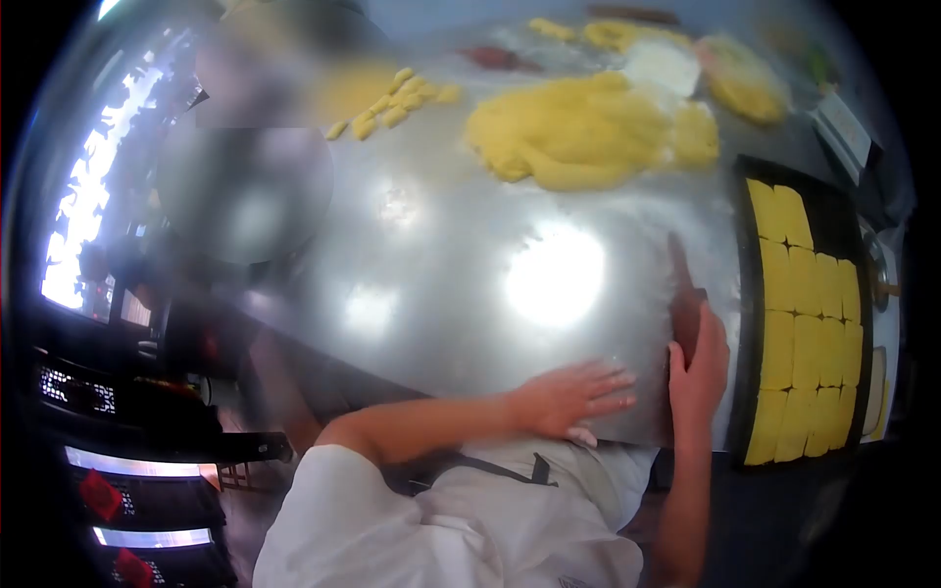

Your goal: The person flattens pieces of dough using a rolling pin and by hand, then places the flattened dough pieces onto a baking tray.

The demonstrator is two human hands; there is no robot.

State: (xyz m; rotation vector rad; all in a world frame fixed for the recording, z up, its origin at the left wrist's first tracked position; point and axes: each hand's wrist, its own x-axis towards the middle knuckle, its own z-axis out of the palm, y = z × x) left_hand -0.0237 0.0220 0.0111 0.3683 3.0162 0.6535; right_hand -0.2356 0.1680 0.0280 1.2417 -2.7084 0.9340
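"While the right hand (701,367) had its fingers wrapped round the rolling pin (688,318), what did the left hand (564,400) hold?"
"Nothing — its fingers were loosely spread near the surface's (441,245) front edge."
"And the pin?"
"Just left of the tray (833,223) (the one with yellow squares (806,338)) — its long axis pointed away from the body, right hand nearer."

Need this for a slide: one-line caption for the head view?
Left hand open near the metal table's edge, right hand holding a rolling pin beside a tray of yellow pieces.

No legible text or labels
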